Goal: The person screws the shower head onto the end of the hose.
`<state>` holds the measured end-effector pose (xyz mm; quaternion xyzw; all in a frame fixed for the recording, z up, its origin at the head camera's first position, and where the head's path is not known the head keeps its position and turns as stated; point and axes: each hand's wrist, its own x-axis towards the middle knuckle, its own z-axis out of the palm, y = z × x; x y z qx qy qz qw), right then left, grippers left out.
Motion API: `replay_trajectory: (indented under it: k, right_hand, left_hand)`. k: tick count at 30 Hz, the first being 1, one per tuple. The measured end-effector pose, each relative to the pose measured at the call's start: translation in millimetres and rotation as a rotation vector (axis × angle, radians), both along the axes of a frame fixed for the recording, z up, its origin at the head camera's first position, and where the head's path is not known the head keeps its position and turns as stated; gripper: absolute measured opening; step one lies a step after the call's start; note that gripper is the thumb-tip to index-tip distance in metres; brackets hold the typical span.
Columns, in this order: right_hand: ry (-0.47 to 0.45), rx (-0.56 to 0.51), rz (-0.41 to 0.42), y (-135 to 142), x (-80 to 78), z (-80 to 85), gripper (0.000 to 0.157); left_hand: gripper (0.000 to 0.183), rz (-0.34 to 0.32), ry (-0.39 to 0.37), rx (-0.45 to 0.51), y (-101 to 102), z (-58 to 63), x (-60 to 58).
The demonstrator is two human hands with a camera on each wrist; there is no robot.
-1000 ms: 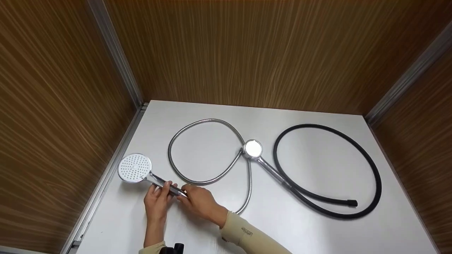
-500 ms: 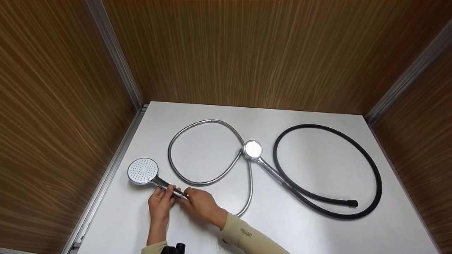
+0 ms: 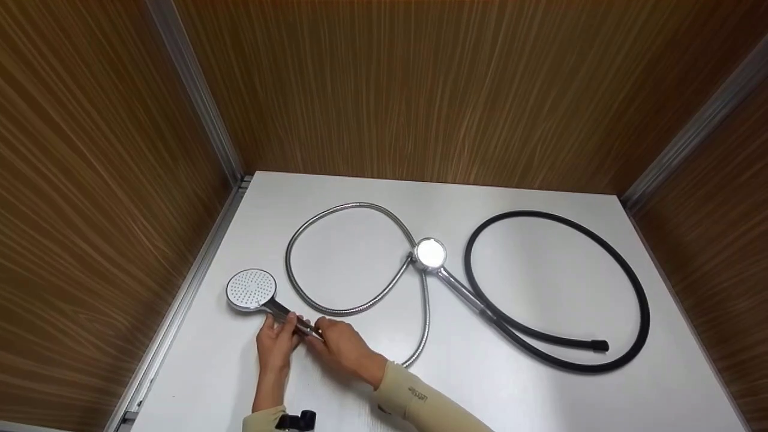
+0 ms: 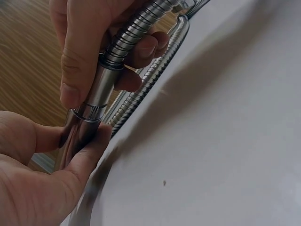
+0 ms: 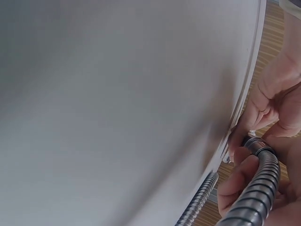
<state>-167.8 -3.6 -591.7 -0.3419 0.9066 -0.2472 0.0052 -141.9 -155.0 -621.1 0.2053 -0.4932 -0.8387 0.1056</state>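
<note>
A chrome shower head with a white nozzle face is tilted above the left part of the white table. My left hand holds its handle between thumb and fingers. At the handle's lower end, my right hand grips the smooth metal nut of a silver shower hose. In the left wrist view the nut and handle are in line, with a narrow ridged band between them. The right wrist view shows the fingers curled round the hose end.
The silver hose makes a loop on the table. A second, smaller shower head lies over it, joined to a coiled black hose on the right. Wood-patterned panels enclose the white table at the back and sides.
The shower head has moved right and slightly down toward me, and its face has tilted. My left hand has shifted right with it, while the right hand stays nearly in place on the nut.
</note>
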Motion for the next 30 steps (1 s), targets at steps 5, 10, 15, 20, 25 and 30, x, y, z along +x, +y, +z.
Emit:
replay_trajectory:
  k: [5, 10, 15, 20, 25, 30]
  right_hand:
    - [-0.024, -0.005, -0.001, 0.7, -0.3, -0.4, 0.017]
    - [-0.021, -0.014, 0.000, 1.9, -0.3, -0.7, 0.017]
    - [-0.033, -0.018, -0.019, 2.9, -1.3, 0.7, 0.017]
    - [-0.046, -0.013, -0.036, 5.7, -2.0, 2.5, 0.017]
    - [-0.043, -0.003, -0.039, 10.5, -4.6, 6.1, 0.022]
    - [0.008, 0.002, -0.050, 23.3, -12.3, 12.9, 0.025]
  left_hand:
    - [0.071, -0.022, -0.009, -0.016, -0.4, -1.3, 1.1]
    - [0.077, -0.063, -0.068, -0.102, -3.2, 0.8, 1.4]
    - [0.077, -0.133, -0.118, -0.195, -9.3, 4.4, 3.1]
    - [0.065, -0.166, -0.168, -0.272, -13.8, 9.0, 3.1]
    - [0.046, -0.125, -0.242, -0.549, -20.1, 16.0, 1.0]
    - [0.031, -0.085, -0.249, -0.894, -24.5, 27.8, -4.9]
